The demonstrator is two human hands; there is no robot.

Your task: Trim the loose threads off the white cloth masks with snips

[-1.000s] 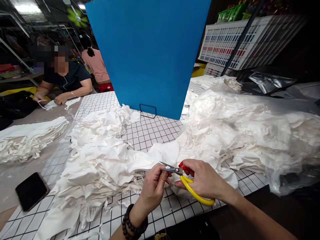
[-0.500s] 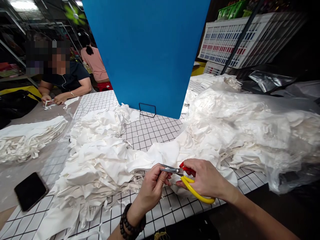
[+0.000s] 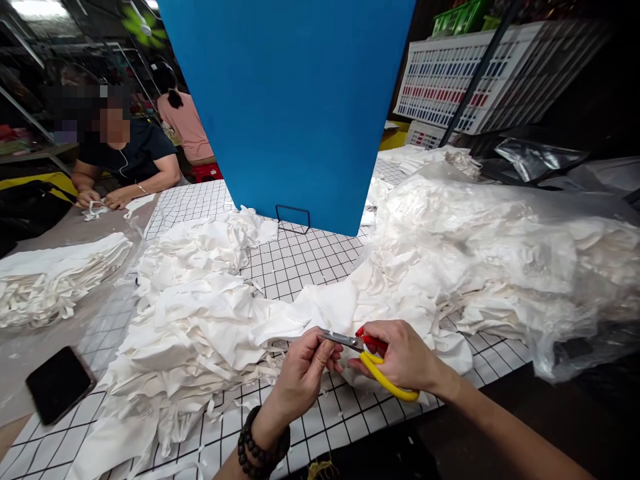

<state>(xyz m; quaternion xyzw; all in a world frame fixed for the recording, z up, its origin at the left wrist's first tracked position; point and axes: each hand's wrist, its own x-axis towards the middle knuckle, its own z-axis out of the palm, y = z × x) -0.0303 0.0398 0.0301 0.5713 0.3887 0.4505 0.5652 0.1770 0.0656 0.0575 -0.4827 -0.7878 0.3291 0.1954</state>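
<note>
My right hand [image 3: 400, 357] grips a pair of scissors [image 3: 383, 381] with one red and one yellow handle loop, its fingers around the handles. The blades point left, to the fingertips of my left hand [image 3: 303, 373], and look nearly closed. Thumb and fingers of my left hand are pinched together beside the blade tips; what they pinch is too small and covered to make out. Just behind both hands lies white cloth [image 3: 310, 310], spread across the table. A heap of white cloth pieces with thin strips [image 3: 185, 333] lies left of my left hand.
A black phone [image 3: 60, 385] lies at the left, near a stack of white cloth [image 3: 65, 273]. A tall blue board [image 3: 295, 113] stands on the grid-patterned table cover [image 3: 300, 263]. Clear plastic bags of white cloth [image 3: 500, 247] fill the right side. A co-worker [image 3: 130, 157] sits at far left.
The scissor blades have come closer together, and the yellow handle has swung up slightly toward the red one. My left hand keeps its pinch in nearly the same place.
</note>
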